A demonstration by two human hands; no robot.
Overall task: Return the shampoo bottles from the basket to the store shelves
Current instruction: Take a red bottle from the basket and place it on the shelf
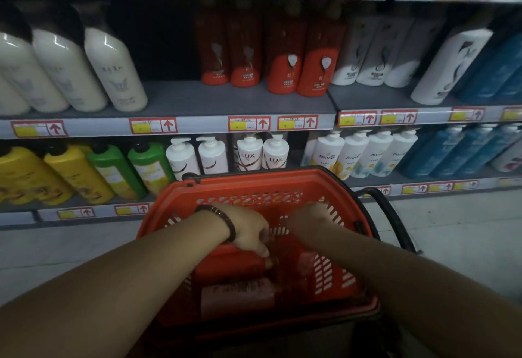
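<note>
Both hands reach into the red basket [254, 185], where two red bottles lie near its near rim. The left hand [248, 230] curls its fingers on the upper bottle [226, 268]; the lower bottle [237, 298] lies free. The fingers of the right hand [308, 216] are hidden, so its grip cannot be told. Four shelf bottles [282, 75], also red, stand on the middle shelf [183, 100]

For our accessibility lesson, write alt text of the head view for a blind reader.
The left hand grips a red shampoo bottle in a red basket while the right hand reaches in beside it, fingers hidden. Behind, store shelves hold matching red bottles among other colours.
</note>
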